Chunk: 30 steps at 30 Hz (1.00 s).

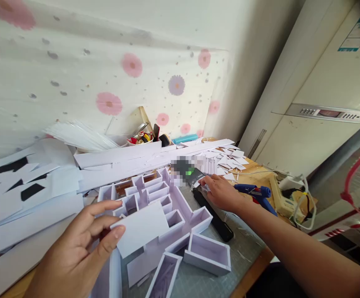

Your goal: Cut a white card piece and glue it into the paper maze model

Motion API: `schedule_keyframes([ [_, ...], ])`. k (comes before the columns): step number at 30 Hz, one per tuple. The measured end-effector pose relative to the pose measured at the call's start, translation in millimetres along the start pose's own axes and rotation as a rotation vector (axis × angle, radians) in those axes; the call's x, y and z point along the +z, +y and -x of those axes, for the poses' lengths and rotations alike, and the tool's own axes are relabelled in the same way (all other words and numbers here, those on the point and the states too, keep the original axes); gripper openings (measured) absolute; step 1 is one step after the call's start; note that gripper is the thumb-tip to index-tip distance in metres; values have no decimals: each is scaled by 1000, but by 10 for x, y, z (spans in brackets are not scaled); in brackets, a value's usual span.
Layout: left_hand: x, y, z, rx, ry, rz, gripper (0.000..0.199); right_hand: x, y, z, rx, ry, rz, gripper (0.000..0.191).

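Thumb and fingers of our left hand (80, 244) pinch a white card (144, 227) by its left edge, partly covering it; the wrist is cut off below. The card hides some of the white cells (157, 192) behind it. Right of it, a narrow box (164, 275) runs out of our view at the bottom, its contents hard to make out; a wider box (209, 252) sits nearby on the mat (245, 240). Farther on, a black bar (213, 217) lies by our right hand (220, 192), whose fingers curl at the near end of a phone (196, 178); we cannot tell whether they grip or only touch it. Blocky blurring masks the phone's far part. Our forearm partly hides a blue glue gun (256, 190). Beyond, a long white strip (117, 154) covers the foot of a tool tub (141, 140). We see the fridge (322, 82) and fan (349, 176) cut off at the right.
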<state>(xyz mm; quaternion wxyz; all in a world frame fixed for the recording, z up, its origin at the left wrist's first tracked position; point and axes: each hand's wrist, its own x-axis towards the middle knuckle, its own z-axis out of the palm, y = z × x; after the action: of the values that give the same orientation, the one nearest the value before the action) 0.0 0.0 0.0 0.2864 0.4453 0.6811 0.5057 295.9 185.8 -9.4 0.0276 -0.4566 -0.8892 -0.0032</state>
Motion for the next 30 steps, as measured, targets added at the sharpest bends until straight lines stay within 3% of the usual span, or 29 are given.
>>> schedule_keyframes([
  [5, -24, 19, -22, 76, -66, -37, 47, 29, 15, -1, -7, -8, -3, 45],
  [10, 30, 98, 15, 196, -31, -50, 29, 86, 47, -20, -17, -14, -7, 43],
  [17, 25, 165, 40, 198, -66, -60, 24, 93, 43, -7, -21, -6, -19, 41],
  [24, 74, 248, 91, 144, -22, -23, 25, 136, 75, -13, -25, 42, -97, 41],
  [27, 81, 261, 109, 113, -53, 28, 28, 66, 48, 31, -46, 101, -178, 38],
  [30, 65, 244, 109, 112, -104, 68, 29, -154, -139, 173, -91, 196, -281, 31],
])
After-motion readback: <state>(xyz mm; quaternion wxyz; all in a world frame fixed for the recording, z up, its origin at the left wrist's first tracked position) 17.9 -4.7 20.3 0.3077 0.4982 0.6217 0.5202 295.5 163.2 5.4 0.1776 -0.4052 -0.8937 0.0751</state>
